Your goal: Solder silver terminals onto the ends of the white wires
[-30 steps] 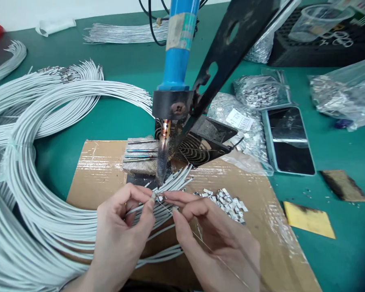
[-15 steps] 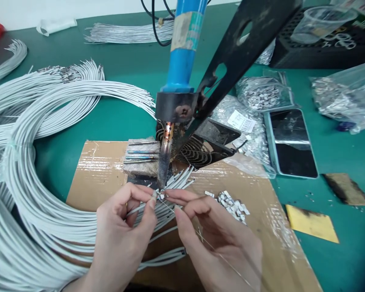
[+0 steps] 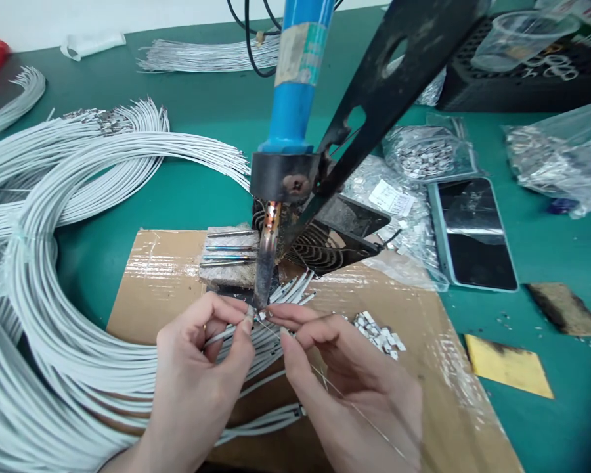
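Observation:
My left hand (image 3: 204, 368) pinches the end of a white cable (image 3: 220, 336) between thumb and forefinger, just below the tip of a blue soldering iron (image 3: 264, 276). The iron points downward, clamped in a black metal bracket (image 3: 374, 98). My right hand (image 3: 345, 374) pinches a thin strand of solder wire (image 3: 347, 399), which runs from the iron's tip back across the palm. A tiny white piece (image 3: 262, 316) sits between the fingertips at the tip; its exact contact with the cable is hard to make out.
Large coils of white cable (image 3: 34, 276) fill the left side. Small white-and-metal pieces (image 3: 379, 334) lie on the cardboard (image 3: 423, 368) to the right. Beyond are a phone (image 3: 475, 233), a yellow sponge (image 3: 509, 364), bagged parts (image 3: 418, 151) and a round fan (image 3: 320, 246).
Both hands stay almost in place at the iron's tip. My right fingers have shifted slightly to the left, and the view has moved very slightly.

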{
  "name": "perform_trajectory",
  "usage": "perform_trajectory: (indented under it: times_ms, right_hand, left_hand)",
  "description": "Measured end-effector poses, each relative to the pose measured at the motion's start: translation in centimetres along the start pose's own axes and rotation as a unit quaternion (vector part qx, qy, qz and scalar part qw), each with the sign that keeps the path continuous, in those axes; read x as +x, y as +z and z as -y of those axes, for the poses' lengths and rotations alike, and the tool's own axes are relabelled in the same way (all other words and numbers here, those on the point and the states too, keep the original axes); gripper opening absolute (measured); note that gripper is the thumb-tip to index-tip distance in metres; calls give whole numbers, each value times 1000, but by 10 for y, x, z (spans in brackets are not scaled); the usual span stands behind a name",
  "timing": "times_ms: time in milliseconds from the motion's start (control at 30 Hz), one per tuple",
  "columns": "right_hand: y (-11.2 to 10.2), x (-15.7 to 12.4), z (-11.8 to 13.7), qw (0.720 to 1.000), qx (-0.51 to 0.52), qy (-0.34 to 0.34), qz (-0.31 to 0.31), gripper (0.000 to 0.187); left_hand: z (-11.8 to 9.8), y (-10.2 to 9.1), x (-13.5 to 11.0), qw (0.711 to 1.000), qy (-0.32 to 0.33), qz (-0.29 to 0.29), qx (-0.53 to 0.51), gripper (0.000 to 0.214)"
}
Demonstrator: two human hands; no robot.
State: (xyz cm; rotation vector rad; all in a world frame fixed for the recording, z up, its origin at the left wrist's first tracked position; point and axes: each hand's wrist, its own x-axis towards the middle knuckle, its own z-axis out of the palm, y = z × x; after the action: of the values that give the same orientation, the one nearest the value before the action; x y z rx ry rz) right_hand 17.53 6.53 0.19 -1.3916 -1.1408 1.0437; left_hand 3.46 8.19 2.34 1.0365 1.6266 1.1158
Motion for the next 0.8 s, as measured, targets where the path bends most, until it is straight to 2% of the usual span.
perform_trajectory:
  times_ms: [800]
  right_hand:
    - [0,4,4,1000,15,-5,-5,20]
  left_hand:
    - [-6,2,7,999,-1,-10,-45,13]
